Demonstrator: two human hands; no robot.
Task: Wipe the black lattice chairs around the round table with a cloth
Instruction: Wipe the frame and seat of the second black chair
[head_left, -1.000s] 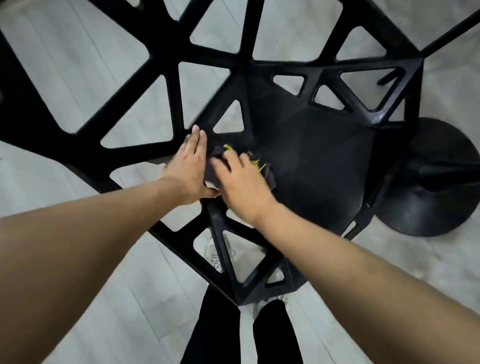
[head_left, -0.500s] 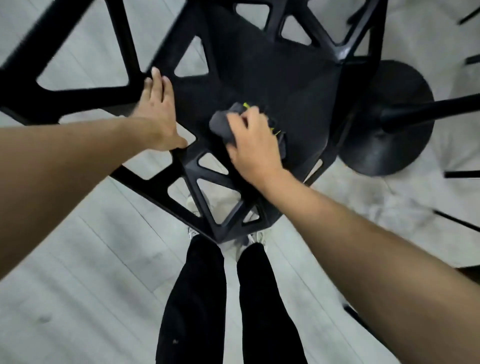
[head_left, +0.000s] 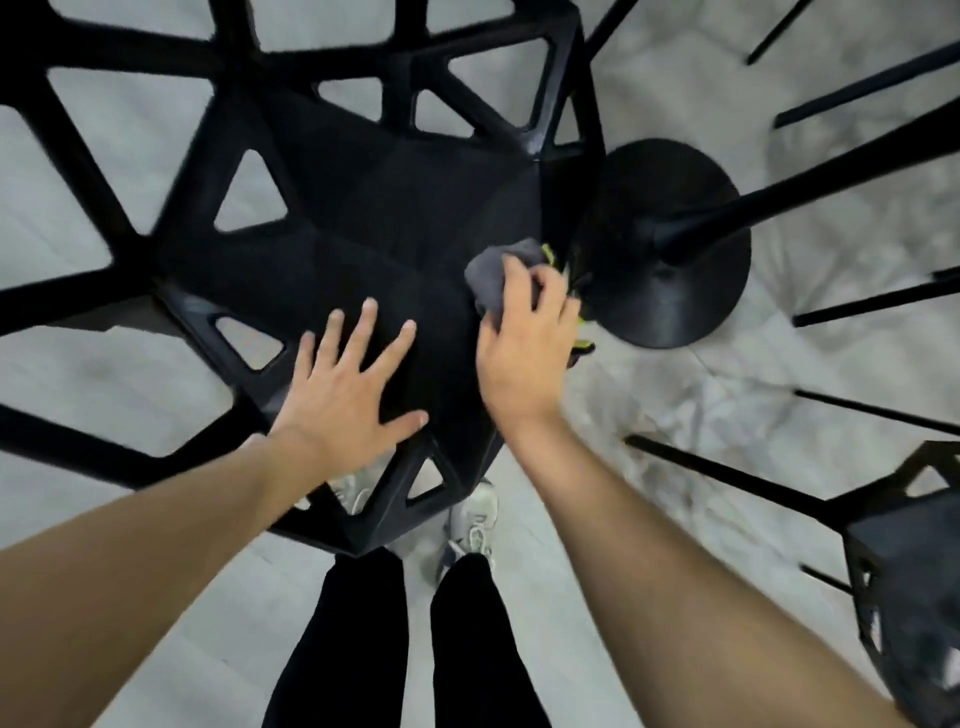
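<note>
A black lattice chair (head_left: 363, 208) fills the upper left of the head view, its solid seat facing me. My left hand (head_left: 348, 384) lies flat on the near part of the seat with fingers spread. My right hand (head_left: 524, 343) grips a grey cloth (head_left: 493, 275) with yellow-green trim at the seat's right edge. Part of the cloth is hidden under my fingers.
The table's round black base (head_left: 670, 291) and its post (head_left: 779, 192) stand just right of the chair. A second black lattice chair (head_left: 914, 561) is at the lower right, with thin black legs around it. My legs and white shoes (head_left: 475, 519) stand on the pale floor below the seat.
My right hand has slid the cloth rightward across the seat to its right edge. My left hand has moved from the lattice frame onto the seat and spread flat.
</note>
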